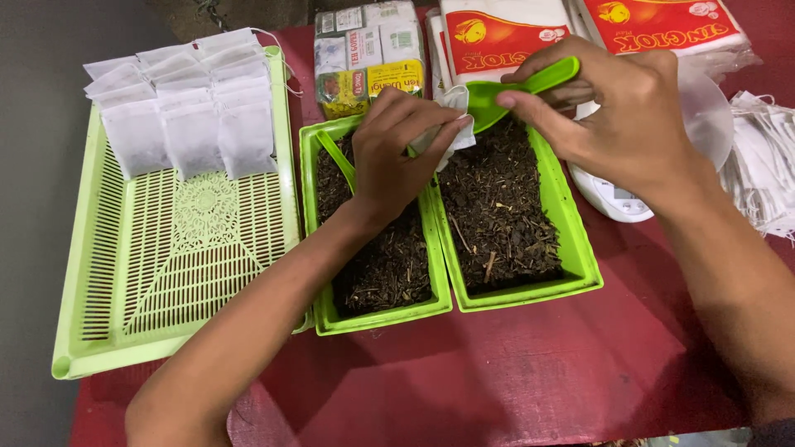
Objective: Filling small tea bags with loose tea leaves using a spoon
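Observation:
My left hand (397,153) pinches a small white filter bag (454,136) over the divide between two green tubs. My right hand (617,116) grips a green plastic scoop (505,91) whose bowl touches the mouth of the bag. The left green tub (377,319) and the right green tub (530,294) both hold dark loose tea leaves. A second green scoop (335,157) lies in the left tub.
A light-green slotted tray (166,281) at left carries several filled white bags (190,116) at its far end. Behind the tubs stand tea packets (364,54) and red-and-white packs (497,37). A white scale (617,199) and loose empty bags (762,165) lie at right, on a red cloth (530,372).

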